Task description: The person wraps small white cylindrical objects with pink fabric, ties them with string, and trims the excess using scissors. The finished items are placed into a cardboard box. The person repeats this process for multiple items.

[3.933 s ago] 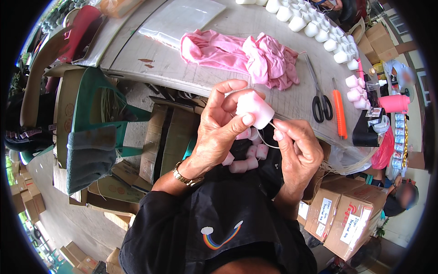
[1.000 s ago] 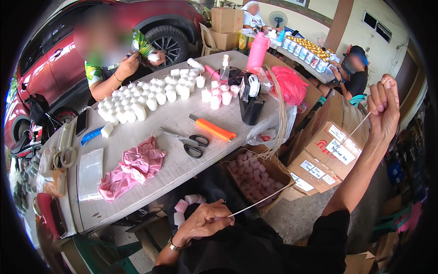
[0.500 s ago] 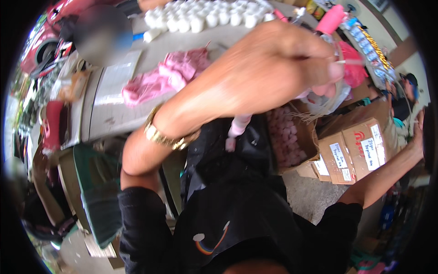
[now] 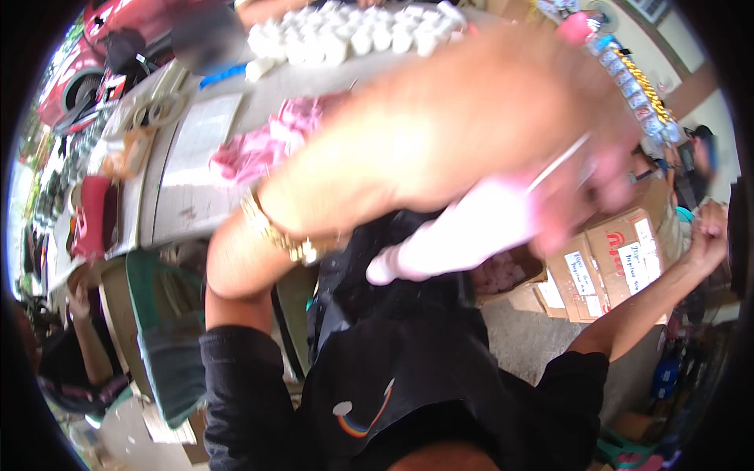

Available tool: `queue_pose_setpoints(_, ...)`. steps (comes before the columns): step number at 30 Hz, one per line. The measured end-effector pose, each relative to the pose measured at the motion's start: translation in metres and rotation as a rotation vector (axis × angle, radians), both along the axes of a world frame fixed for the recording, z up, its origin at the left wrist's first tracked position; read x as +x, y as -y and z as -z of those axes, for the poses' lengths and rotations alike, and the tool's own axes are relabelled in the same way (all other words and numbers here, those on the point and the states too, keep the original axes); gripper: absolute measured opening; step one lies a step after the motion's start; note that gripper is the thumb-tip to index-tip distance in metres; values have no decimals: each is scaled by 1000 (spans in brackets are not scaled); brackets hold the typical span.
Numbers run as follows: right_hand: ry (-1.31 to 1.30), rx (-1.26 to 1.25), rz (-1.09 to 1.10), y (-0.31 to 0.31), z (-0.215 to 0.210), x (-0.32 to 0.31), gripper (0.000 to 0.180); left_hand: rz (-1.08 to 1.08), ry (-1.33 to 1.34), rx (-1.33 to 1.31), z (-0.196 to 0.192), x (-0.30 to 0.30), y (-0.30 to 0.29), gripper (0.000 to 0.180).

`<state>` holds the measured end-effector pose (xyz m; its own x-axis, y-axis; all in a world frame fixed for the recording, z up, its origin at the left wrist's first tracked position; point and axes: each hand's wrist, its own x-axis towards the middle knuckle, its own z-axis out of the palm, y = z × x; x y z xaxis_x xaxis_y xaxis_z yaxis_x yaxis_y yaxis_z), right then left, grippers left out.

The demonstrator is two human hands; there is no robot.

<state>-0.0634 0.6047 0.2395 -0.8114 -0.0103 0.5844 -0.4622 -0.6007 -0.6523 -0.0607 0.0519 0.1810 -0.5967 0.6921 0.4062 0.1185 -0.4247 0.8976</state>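
My left arm, with a gold watch (image 4: pixel 276 228) on the wrist, reaches across in front of me to the right. My left hand (image 4: pixel 503 118) is smeared by motion, its fingers closed at a long pale pink, lumpy strand (image 4: pixel 463 234). That strand hangs slantwise over my black apron (image 4: pixel 400 314); a thin white stick or cord (image 4: pixel 559 162) shows at its upper end. Out at the far right, my right hand (image 4: pixel 711 231) has its fingers curled together; what they hold, if anything, is too small to make out.
Many white cylindrical pieces (image 4: pixel 345 35) cover the table's far side, beyond a crumpled pink cloth (image 4: pixel 267 141). An open carton with pink pieces (image 4: pixel 503 273) stands beside labelled cardboard boxes (image 4: pixel 601 267). A green chair back (image 4: pixel 161 337) is at left. Other people are at the edges.
The pale pink strand has swung up closer and shows larger below my left hand. My left hand has moved closer and to the right. My right hand's fingers have curled in.
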Motion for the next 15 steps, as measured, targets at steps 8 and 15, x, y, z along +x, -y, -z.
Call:
queue_pose_setpoints(8,378,-143,626,36,194,-17,25,278,559,-107,84,27,-51,31)
queue_pose_setpoints(15,988,15,779,87,368,-11,21,193,825,-183,191,-8,-45,25)
